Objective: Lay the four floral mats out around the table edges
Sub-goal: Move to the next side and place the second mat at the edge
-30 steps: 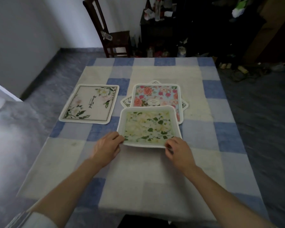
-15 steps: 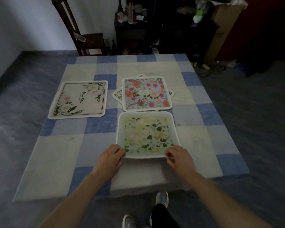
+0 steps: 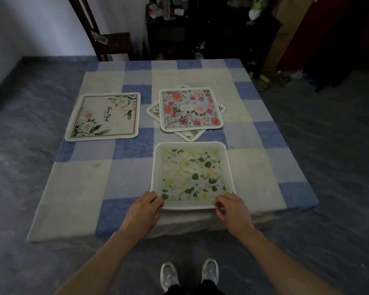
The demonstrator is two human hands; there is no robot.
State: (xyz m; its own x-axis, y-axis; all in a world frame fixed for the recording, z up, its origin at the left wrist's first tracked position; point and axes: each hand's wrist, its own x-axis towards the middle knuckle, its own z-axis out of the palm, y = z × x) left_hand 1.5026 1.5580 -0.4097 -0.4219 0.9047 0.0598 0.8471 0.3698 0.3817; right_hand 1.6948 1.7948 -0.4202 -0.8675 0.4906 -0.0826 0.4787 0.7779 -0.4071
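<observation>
A mat with yellow flowers and green leaves (image 3: 192, 174) lies flat near the table's front edge. My left hand (image 3: 142, 211) pinches its near left corner and my right hand (image 3: 232, 209) pinches its near right corner. Behind it, at the table's middle, a blue mat with pink roses (image 3: 190, 109) lies on top of a fourth mat (image 3: 188, 136) turned diagonally, of which only the corners show. A cream mat with white flowers and dark lettering (image 3: 104, 117) lies flat at the left side.
The table (image 3: 77, 188) wears a blue and cream checked cloth. A dark wooden chair (image 3: 107, 39) stands beyond the far left corner, a cluttered dark cabinet (image 3: 179, 28) behind the far edge. My shoes (image 3: 189, 275) show on the grey floor below.
Both hands have pulled the yellow-flowered mat toward me, off the pink rose mat and down to the front edge. The two stacked mats behind it are now uncovered.
</observation>
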